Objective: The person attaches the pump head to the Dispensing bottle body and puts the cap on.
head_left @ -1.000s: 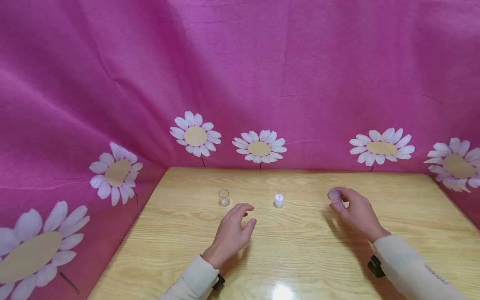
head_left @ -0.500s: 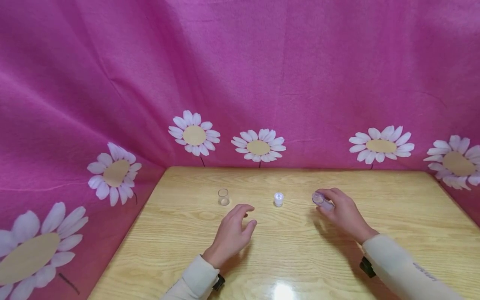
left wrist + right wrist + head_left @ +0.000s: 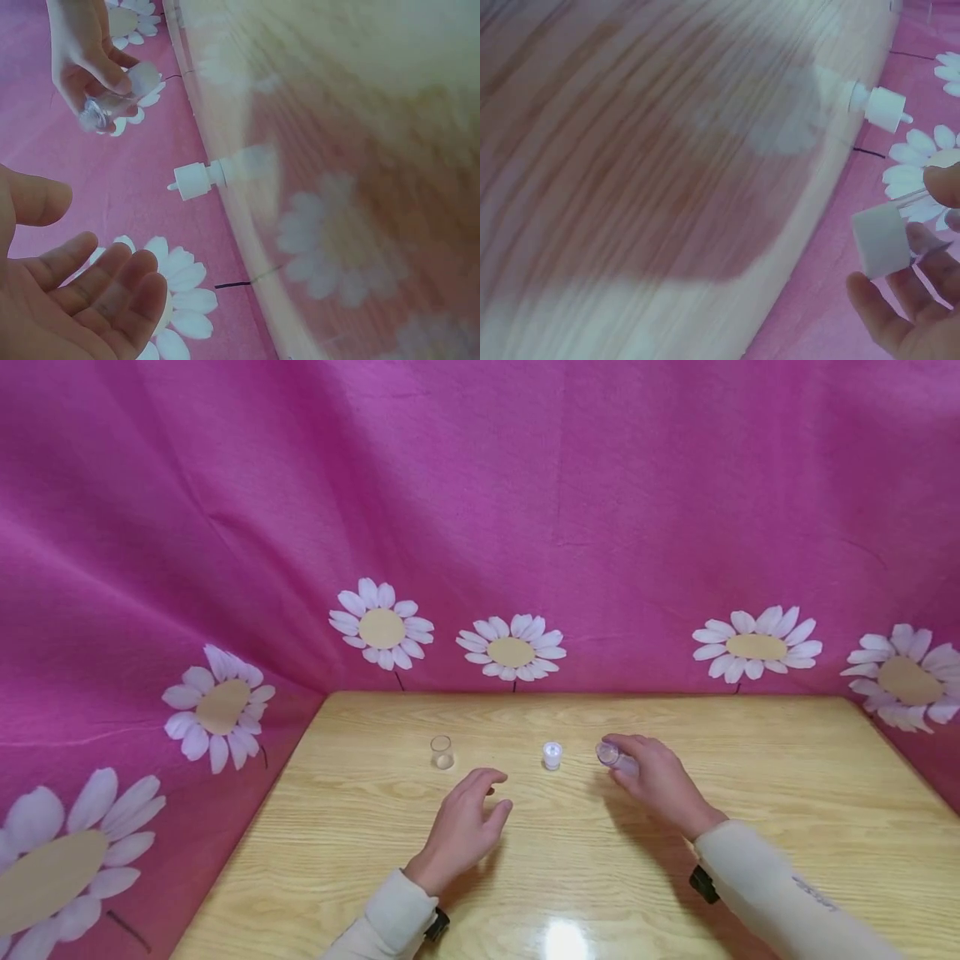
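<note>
My right hand (image 3: 663,783) grips a small clear cylindrical container (image 3: 618,760) by its side, just above the table and tilted. In the right wrist view the pale flat end of the container (image 3: 881,240) shows beside the fingers. Left of it stands a small white stepped piece (image 3: 552,756); the left wrist view shows the white piece (image 3: 193,181) has a short nub on one end. My left hand (image 3: 461,831) holds nothing, its fingers loosely bent above the table. A clear open cup (image 3: 442,752) stands upright beyond that hand.
The wooden table (image 3: 360,860) has a glossy surface with a bright reflection near its front. A pink cloth (image 3: 600,510) printed with white daisies hangs along the back and both sides of the table.
My right hand has moved left with the clear container, bringing it closer to the white piece. The left hand has stayed in place.
</note>
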`<state>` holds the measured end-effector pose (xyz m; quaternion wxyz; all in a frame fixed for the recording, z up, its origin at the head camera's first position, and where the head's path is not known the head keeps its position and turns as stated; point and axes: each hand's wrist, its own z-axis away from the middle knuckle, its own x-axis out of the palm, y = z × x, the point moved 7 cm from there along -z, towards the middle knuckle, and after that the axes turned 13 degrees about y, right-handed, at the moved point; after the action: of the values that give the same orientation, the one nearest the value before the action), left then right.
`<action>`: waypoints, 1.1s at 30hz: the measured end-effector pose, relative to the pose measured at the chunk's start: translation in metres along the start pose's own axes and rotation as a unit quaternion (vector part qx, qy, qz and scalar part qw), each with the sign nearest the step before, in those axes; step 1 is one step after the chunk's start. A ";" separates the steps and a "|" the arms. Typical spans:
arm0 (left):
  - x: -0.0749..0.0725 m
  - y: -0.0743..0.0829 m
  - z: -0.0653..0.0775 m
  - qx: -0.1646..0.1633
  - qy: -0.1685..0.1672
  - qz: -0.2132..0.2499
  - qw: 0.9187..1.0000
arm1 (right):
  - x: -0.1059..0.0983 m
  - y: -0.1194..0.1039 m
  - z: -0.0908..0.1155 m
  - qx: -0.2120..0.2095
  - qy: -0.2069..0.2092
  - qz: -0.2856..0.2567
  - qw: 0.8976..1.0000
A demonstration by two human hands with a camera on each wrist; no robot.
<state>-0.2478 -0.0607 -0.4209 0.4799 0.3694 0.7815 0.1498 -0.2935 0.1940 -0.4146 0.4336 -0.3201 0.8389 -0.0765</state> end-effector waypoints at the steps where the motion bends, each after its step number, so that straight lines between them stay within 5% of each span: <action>1: 0.000 0.000 0.000 0.001 0.000 0.001 1.000 | 0.001 -0.002 -0.001 0.003 -0.007 0.005 1.000; 12: 0.001 0.001 -0.001 0.006 -0.001 0.002 1.000 | 0.007 -0.019 -0.005 -0.029 0.006 0.015 0.999; 23: 0.002 -0.009 -0.002 -0.019 -0.003 0.002 1.000 | 0.010 -0.018 -0.004 -0.036 0.000 0.012 0.999; 33: 0.003 -0.011 -0.010 -0.007 -0.001 -0.001 1.000 | 0.009 -0.019 -0.003 -0.036 0.002 0.009 0.999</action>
<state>-0.2619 -0.0646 -0.4244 0.4835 0.3654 0.7803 0.1546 -0.2909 0.1737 -0.4111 0.4207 -0.3278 0.8448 -0.0429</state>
